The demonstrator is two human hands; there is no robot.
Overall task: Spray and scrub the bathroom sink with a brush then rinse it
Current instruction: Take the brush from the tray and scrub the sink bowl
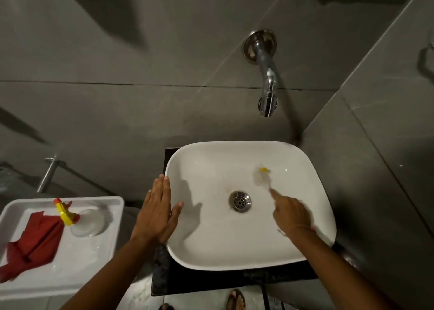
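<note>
The right hand (290, 213) had its fingers clenched around the handle of the brush (261, 177), whose blurred pale head with a yellow tip pressed against the inner wall of the sink (305, 244), up and to the right of the drain (239, 201), apparently mid-scrub. The left hand (156, 212) lay flat with released fingers on the sink's left rim, thumb hooked over the edge, likely to brace the body. The spray bottle (82, 220) lay on its side in the white tray (98, 258) beside a red cloth (32, 237), probably parked within reach. The tap (267, 84) above ran dry, so rinsing looked not yet begun
</note>
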